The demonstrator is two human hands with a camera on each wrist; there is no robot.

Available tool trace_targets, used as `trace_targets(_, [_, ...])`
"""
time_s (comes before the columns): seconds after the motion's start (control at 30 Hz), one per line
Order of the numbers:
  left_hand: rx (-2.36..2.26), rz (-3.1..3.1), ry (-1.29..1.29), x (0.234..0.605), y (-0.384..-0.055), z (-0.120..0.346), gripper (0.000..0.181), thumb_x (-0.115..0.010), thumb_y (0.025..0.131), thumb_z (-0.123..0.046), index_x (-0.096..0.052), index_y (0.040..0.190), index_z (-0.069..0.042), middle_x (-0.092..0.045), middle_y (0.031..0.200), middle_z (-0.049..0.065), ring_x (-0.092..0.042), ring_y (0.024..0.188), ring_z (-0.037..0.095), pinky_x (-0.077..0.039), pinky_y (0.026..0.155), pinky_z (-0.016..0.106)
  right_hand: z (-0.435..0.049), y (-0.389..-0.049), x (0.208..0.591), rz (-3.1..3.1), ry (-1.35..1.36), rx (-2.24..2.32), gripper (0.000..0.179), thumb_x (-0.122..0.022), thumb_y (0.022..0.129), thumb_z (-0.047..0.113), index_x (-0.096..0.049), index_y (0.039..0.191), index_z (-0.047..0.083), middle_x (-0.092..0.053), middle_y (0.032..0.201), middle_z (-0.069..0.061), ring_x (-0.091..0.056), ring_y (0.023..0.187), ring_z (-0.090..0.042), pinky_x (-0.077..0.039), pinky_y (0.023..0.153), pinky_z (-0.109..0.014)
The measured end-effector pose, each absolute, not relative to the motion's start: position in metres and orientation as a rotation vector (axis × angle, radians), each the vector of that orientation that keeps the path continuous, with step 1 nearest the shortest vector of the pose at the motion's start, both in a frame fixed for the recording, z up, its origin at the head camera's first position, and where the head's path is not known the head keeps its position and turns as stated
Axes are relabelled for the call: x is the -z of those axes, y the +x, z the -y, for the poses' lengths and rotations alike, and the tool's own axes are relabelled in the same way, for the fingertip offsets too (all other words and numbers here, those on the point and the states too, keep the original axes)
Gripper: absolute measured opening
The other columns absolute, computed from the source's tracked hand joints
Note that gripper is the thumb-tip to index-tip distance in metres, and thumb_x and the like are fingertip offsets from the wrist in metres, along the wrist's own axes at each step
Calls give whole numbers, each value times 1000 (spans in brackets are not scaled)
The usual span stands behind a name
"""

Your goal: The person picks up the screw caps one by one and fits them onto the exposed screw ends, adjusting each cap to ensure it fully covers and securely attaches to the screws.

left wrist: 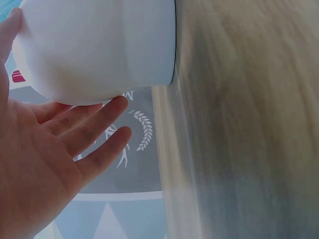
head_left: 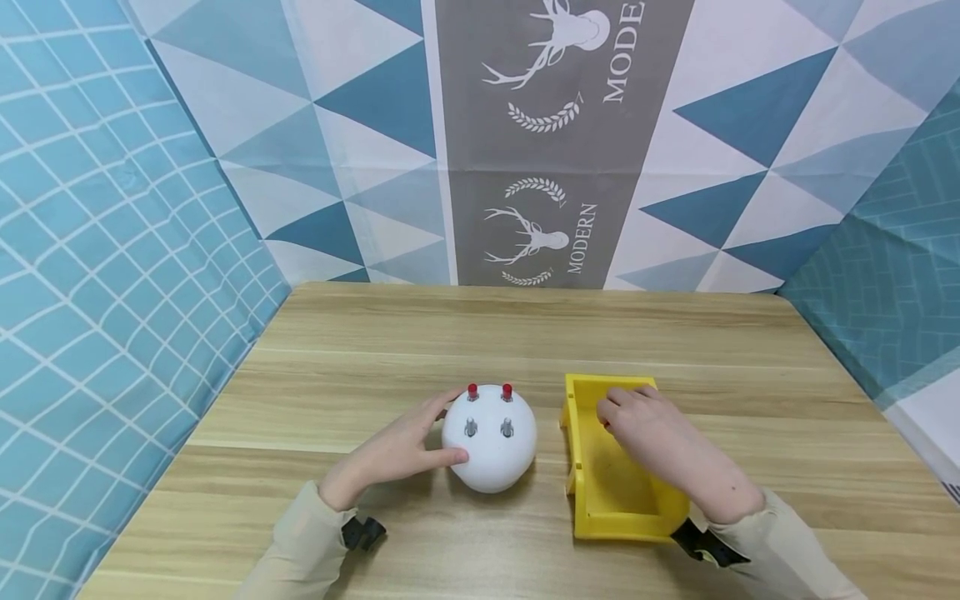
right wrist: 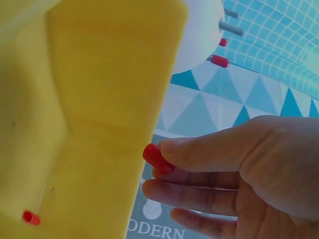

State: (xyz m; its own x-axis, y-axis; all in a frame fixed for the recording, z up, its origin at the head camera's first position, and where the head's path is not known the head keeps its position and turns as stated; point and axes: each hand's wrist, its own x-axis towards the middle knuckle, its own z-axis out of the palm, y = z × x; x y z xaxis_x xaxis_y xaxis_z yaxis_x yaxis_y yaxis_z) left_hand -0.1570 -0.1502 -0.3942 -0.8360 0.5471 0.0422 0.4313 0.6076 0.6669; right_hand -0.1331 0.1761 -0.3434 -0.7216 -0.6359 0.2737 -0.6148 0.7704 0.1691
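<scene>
A white ball-shaped body [head_left: 491, 462] stands on the table with upright metal pegs [head_left: 507, 427] in its top; the two far pegs wear red caps [head_left: 507, 390]. My left hand [head_left: 401, 446] holds its left side, thumb on the near side and fingers round the far side. In the left wrist view, the ring and little fingers spread out below the curve. Over the yellow bin [head_left: 630, 527], my right hand [head_left: 652, 433] pinches a small red cap [right wrist: 157, 158] between thumb and fingers. Another red cap [right wrist: 31, 217] lies inside the bin.
The bin stands right of the white body, a short gap between them, on a wood-grain table [head_left: 360, 333]. A patterned cloth [head_left: 525, 150] hangs behind the far edge, and blue checked cloth [head_left: 112, 250] borders the left side.
</scene>
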Motion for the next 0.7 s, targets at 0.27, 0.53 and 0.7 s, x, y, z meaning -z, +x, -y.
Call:
trace_targets(0.27, [-1023,-2674,804,394,-157,150,84,-60,73,-63,-21,142,-36,-35,141,-6,-43,123,17,-37,99,45,-166,-131,337,2675,923,45,14,-72,76,8,-58,73,11,-51,69,5,-47,63,-8,-43,69,-31])
trace_targets(0.53, [-1026,-2676,799,396,-158,150,83,-60,73,-64,-21,141,-37,-35,141,-8,-43,123,16,-37,99,45,-157,-132,331,2644,906,-52,11,-70,79,12,-60,74,13,-52,70,6,-50,63,-9,-44,72,-32])
trace_targets(0.7, [-1024,-2669,804,395,-158,150,84,-60,73,-64,-22,142,-35,-36,140,-7,-44,123,16,-37,99,45,-152,-130,328,2612,912,-89,8,-69,80,14,-62,76,14,-56,70,7,-53,63,-9,-45,78,-33])
